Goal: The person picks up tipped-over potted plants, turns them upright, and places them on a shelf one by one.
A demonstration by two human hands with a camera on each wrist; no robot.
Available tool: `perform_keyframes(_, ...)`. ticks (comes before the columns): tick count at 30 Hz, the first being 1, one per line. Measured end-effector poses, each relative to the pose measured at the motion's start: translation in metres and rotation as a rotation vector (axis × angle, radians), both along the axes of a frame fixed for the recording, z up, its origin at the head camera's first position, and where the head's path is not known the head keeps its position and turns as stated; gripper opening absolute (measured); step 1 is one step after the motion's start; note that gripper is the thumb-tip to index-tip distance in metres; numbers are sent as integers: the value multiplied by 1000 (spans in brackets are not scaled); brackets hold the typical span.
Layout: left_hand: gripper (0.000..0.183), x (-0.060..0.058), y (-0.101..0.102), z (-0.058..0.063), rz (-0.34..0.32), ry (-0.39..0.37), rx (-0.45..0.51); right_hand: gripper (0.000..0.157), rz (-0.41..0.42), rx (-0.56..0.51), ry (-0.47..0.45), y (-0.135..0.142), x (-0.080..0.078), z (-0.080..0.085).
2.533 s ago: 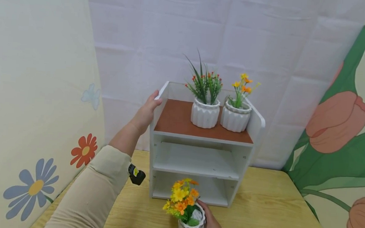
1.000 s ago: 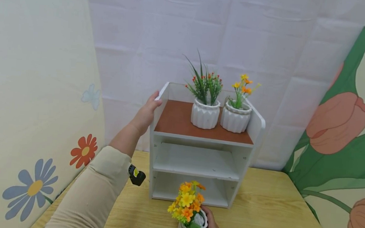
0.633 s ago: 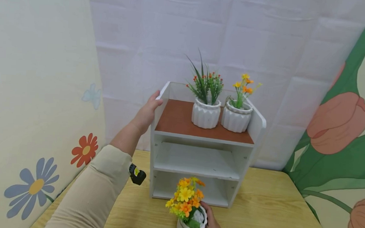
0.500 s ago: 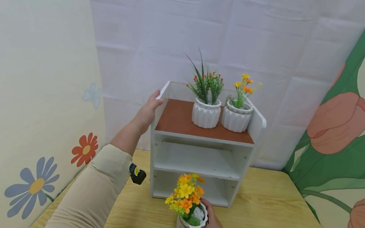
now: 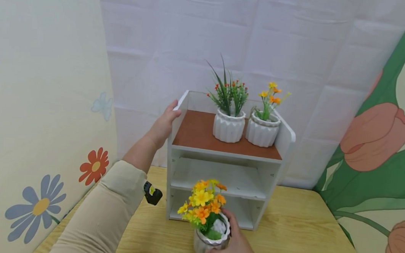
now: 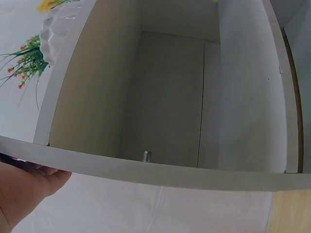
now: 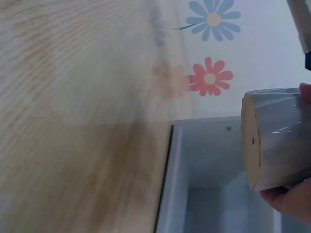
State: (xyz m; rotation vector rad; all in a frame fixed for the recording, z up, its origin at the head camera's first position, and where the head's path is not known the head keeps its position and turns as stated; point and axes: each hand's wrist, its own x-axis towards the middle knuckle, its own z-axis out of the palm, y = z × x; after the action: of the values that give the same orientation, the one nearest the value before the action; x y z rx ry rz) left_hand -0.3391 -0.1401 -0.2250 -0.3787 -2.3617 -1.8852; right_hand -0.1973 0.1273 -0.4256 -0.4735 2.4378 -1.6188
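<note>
My left hand grips the upper left side panel of a small white shelf with a brown top board. In the left wrist view, part of that hand shows at the panel's outer side. My right hand holds a white ribbed flowerpot with yellow and orange artificial flowers, in front of the lower shelf. The pot shows its pale underside in the right wrist view, off the table. Two more white flowerpots stand on the brown top: red-flowered grass and orange-yellow flowers.
The shelf stands on a wood-grain table against a white cloth backdrop. Its middle board and bottom board lie below the brown top. Flower-printed panels flank the table at left and right.
My right hand has raised the flowerpot and moved it slightly forward, its flowers now overlapping the middle board's edge. My left hand and the two pots on top have stayed put.
</note>
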Motion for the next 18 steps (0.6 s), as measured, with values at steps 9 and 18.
perform_keyframes(9,64,2,1,1,9,18,-4,108,-88,3,117,-12,5,35)
perform_keyframes(18,61,1,0,1,15,-5,-32,110,-165,8,97,-19,2,62)
